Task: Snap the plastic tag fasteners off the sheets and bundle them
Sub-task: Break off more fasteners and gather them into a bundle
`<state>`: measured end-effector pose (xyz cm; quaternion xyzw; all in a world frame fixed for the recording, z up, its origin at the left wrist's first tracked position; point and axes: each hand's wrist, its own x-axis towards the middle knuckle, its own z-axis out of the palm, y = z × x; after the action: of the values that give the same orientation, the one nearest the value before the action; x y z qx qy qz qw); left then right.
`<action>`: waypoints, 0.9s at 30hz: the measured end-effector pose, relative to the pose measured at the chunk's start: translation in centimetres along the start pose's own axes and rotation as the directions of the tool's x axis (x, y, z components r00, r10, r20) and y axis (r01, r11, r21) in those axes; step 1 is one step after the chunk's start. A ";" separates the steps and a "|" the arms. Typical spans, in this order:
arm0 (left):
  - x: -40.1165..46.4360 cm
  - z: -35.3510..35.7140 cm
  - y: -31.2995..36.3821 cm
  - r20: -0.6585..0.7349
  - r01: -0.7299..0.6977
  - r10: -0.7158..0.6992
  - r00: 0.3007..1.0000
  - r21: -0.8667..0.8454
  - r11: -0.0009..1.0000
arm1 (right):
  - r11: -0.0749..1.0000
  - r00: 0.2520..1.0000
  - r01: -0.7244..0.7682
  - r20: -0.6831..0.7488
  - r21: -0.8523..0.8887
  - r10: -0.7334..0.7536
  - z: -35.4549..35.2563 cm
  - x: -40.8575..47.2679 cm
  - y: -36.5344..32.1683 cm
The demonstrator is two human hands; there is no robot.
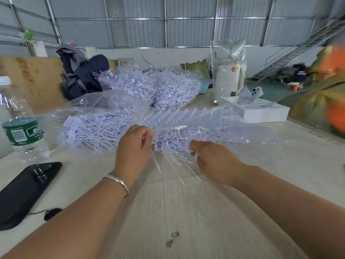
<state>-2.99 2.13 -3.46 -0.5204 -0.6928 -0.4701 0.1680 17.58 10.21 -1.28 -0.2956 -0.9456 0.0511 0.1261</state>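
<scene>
A heap of pale lilac plastic tag fastener sheets (188, 126) lies in clear plastic wrap across the middle of the table. My left hand (133, 144) grips the near left edge of one sheet, fingers curled around it. My right hand (211, 161) pinches the same sheet's near edge a little to the right. Several thin fastener stems (175, 169) hang down between the two hands. A clear bag of loose fasteners (93, 126) lies to the left, and a further pile (149, 86) sits behind.
A water bottle (22, 128) stands at the left, with a black phone (26, 189) in front of it. Dark clothing (80, 75) lies at the back left. A white box (261, 111) and clear packaging (227, 71) sit at the back right. Bare wooden tabletop (177, 221) is nearest me.
</scene>
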 end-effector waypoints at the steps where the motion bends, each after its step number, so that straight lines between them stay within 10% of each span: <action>1: 0.1 0.0 0.0 -0.015 -0.002 0.002 1.000 -0.010 1.000 | 0.999 0.999 0.016 0.046 -0.035 -0.015 0.2 0.4 0.0; 7: 0.4 0.0 -0.1 -0.067 -0.016 0.010 0.998 -0.081 0.997 | 0.976 0.961 0.050 0.275 -0.213 0.011 0.3 2.9 -0.6; 14: 0.1 0.2 0.4 -0.061 -0.066 0.060 0.996 -0.117 0.991 | 0.949 0.972 -0.055 0.202 -0.311 0.122 3.4 4.3 -1.2; 21: -0.3 1.3 0.1 0.264 -0.063 0.085 0.961 -0.091 0.994 | 0.927 0.978 -0.200 -0.006 -0.316 0.209 3.4 4.0 -1.7; 27: -0.6 1.8 -0.1 0.398 -0.045 0.062 0.915 -0.051 0.998 | 0.964 0.952 -0.234 0.172 -0.128 0.254 1.8 3.7 -1.9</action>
<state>-2.40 3.33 -4.87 -0.6274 -0.6883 -0.3634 0.0253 13.10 10.70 -1.95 -0.4104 -0.9108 0.0433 0.0137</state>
